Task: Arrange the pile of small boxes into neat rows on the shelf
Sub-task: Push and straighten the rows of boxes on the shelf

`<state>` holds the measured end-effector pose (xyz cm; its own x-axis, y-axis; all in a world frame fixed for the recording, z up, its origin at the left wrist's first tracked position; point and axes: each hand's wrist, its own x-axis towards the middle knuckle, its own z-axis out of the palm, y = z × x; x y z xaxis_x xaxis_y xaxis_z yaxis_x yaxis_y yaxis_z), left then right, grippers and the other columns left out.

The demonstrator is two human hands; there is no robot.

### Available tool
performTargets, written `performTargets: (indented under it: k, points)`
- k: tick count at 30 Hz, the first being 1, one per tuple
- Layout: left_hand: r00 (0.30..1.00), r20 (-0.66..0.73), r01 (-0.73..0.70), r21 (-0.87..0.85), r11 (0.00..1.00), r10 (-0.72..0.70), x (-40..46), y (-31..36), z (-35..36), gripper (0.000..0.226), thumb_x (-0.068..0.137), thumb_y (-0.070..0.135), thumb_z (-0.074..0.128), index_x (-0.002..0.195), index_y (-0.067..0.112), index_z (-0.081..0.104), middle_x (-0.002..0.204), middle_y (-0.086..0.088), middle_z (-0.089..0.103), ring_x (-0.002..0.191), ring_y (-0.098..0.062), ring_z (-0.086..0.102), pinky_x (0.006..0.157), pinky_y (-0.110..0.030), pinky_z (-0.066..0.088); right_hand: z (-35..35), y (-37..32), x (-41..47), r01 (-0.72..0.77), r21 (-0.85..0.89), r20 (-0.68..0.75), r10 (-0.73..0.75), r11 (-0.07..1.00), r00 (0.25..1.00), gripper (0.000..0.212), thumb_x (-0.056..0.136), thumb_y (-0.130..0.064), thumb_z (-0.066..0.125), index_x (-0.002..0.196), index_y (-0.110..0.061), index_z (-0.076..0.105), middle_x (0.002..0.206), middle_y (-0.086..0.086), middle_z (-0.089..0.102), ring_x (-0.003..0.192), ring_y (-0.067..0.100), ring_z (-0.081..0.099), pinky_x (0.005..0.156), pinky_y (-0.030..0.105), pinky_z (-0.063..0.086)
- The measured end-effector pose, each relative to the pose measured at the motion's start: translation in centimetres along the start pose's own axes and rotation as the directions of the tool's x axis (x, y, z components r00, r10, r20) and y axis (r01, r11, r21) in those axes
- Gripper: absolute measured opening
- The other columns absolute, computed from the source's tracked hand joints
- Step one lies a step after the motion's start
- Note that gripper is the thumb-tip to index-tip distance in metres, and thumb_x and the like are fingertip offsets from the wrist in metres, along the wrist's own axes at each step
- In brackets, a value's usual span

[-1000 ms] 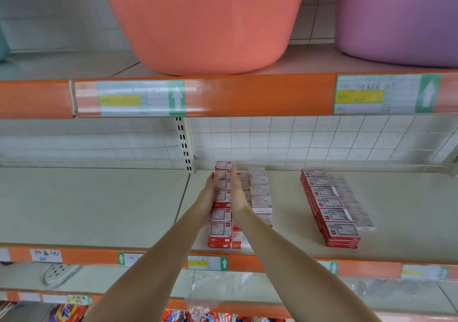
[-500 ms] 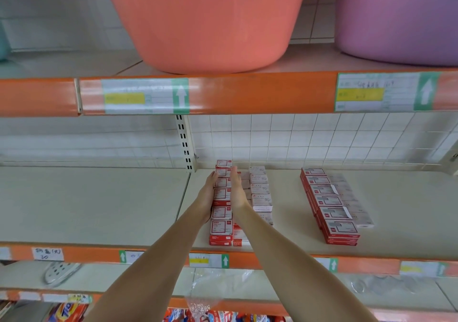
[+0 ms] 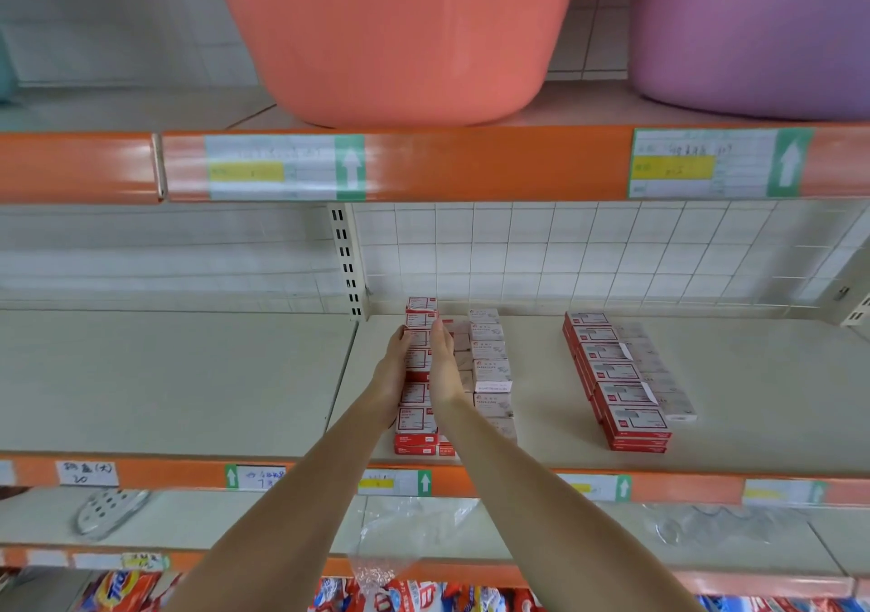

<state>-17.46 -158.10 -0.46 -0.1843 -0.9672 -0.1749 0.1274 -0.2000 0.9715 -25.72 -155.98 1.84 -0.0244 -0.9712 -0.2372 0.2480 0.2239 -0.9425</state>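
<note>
Ok so from my remote seat, nearest thing in view is the lower shelf stuff: a crumpled clear plastic bag [image 3: 414, 531] hanging just below the shelf edge [image 3: 518, 482], and a white slotted thing [image 3: 110, 510] well off to the left of it, also one level down. Colourful packets sit at the very bottom, too cut off to read.

Both forearms reach up over that orange shelf edge onto the beige shelf [image 3: 188, 376]. My left hand [image 3: 393, 371] and right hand [image 3: 445, 366] are flat, fingers straight, pressed against either side of the red box row [image 3: 416, 390], so it's squeezed between the palms rather than gripped. That row runs from just behind the shelf edge back toward the wire grid backing [image 3: 612, 253], stacked a few boxes high at the front.

Just right of it, touching or nearly so (can't tell behind my right arm), is the white box row [image 3: 489, 366]. Well apart to the right is a second red row [image 3: 621, 385] with a low line of pale boxes [image 3: 659, 376] right beside it.

Past the rows, the slotted upright [image 3: 347, 263] stands just left of the red box row's far end. Above everything, on the upper shelf, sit an orange tub [image 3: 390, 32] and a purple tub [image 3: 753, 32].
</note>
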Motion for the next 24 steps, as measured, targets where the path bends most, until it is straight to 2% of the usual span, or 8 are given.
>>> performTargets:
  k: [3, 7, 11, 14, 17, 19, 21, 24]
  points:
    - [1.0, 0.0, 0.006, 0.01, 1.0, -0.006, -0.2, 0.2, -0.1, 0.041, 0.1, 0.049, 0.041, 0.137, 0.035, 0.052, 0.128, 0.011, 0.065, 0.119, -0.011, 0.061, 0.096, -0.033, 0.047, 0.0, -0.4, -0.5, -0.011, -0.008, 0.001, 0.011, 1.0, 1.0, 0.083, 0.083, -0.083, 0.029, 0.153, -0.04, 0.017, 0.153, -0.015, 0.029, 0.142, 0.014, 0.027, 0.119, 0.052, 0.02]
    - [1.0, -0.006, 0.021, 0.109, 0.994, -0.02, -0.6, 1.5, 0.0, 0.03, 0.103, 0.041, 0.039, 0.128, 0.033, 0.054, 0.117, 0.004, 0.07, 0.107, -0.017, 0.068, 0.091, -0.038, 0.054, -0.4, -1.4, -0.6, -0.036, -0.098, 0.001, 0.036, 0.995, 0.999, 0.102, 0.063, -0.096, 0.034, 0.148, -0.04, 0.031, 0.145, -0.007, 0.045, 0.135, 0.021, 0.043, 0.112, 0.053, 0.035]
    - [0.997, -0.058, -0.024, 0.289, 0.957, 0.042, -0.2, 2.8, -0.1, 0.03, 0.105, 0.027, 0.038, 0.128, 0.023, 0.057, 0.115, 0.002, 0.07, 0.097, -0.01, 0.069, 0.071, -0.02, 0.053, -1.7, -2.7, -0.9, 0.022, -0.259, -0.056, -0.037, 0.966, 0.998, 0.061, 0.095, -0.067, 0.035, 0.146, -0.034, 0.037, 0.139, -0.008, 0.047, 0.127, 0.019, 0.046, 0.106, 0.045, 0.041]
    - [0.992, -0.093, -0.045, 0.376, 0.925, 0.086, 0.3, 3.9, -0.3, 0.032, 0.102, 0.029, 0.044, 0.131, 0.024, 0.056, 0.121, 0.002, 0.068, 0.099, -0.011, 0.069, 0.082, -0.029, 0.057, -3.0, -3.5, -1.0, 0.14, -0.36, -0.074, -0.178, 0.922, 0.981, 0.047, 0.101, -0.039, 0.046, 0.145, -0.024, 0.041, 0.131, -0.007, 0.056, 0.116, 0.018, 0.057, 0.088, 0.029, 0.051]
    - [0.98, -0.114, -0.076, 0.53, 0.844, 0.16, 0.0, 5.6, 0.5, 0.033, 0.102, 0.028, 0.045, 0.135, 0.024, 0.048, 0.127, 0.009, 0.056, 0.105, -0.008, 0.056, 0.091, -0.031, 0.048, -4.9, -4.1, -1.0, 0.277, -0.6, -0.02, -0.359, 0.751, 0.933, 0.046, 0.101, -0.014, 0.043, 0.145, -0.024, 0.043, 0.143, -0.006, 0.05, 0.112, 0.006, 0.057, 0.073, 0.013, 0.052]
    - [0.971, -0.07, -0.12, 0.677, 0.726, 0.226, 0.3, 6.2, 1.2, 0.041, 0.103, 0.023, 0.045, 0.144, 0.018, 0.042, 0.134, 0.002, 0.052, 0.111, -0.012, 0.051, 0.09, -0.029, 0.043, -6.3, -4.1, -0.5, 0.323, -0.778, 0.057, -0.452, 0.538, 0.89, 0.048, 0.098, -0.012, 0.044, 0.144, -0.025, 0.044, 0.154, -0.008, 0.037, 0.131, 0.014, 0.048, 0.098, 0.029, 0.05]
    - [0.969, -0.009, -0.145, 0.784, 0.603, 0.246, 0.8, 6.2, 1.5, 0.049, 0.102, 0.022, 0.047, 0.149, 0.016, 0.036, 0.146, -0.002, 0.046, 0.127, -0.019, 0.049, 0.099, -0.033, 0.044, -7.3, -3.7, 0.2, 0.278, -0.905, 0.124, -0.426, 0.322, 0.896, 0.053, 0.095, -0.02, 0.049, 0.147, -0.023, 0.039, 0.161, -0.003, 0.024, 0.148, 0.021, 0.023, 0.119, 0.04, 0.027]
    - [0.966, 0.062, -0.17, 0.881, 0.441, 0.25, 1.6, 5.6, 1.6, 0.056, 0.098, 0.03, 0.051, 0.15, 0.019, 0.033, 0.153, -0.002, 0.039, 0.139, -0.024, 0.04, 0.11, -0.045, 0.041, -8.2, -3.2, 0.5, 0.151, -0.974, 0.084, -0.351, 0.167, 0.933, 0.069, 0.094, -0.039, 0.049, 0.154, -0.022, 0.022, 0.165, 0.002, 0.005, 0.152, 0.022, -0.002, 0.122, 0.042, 0.006]
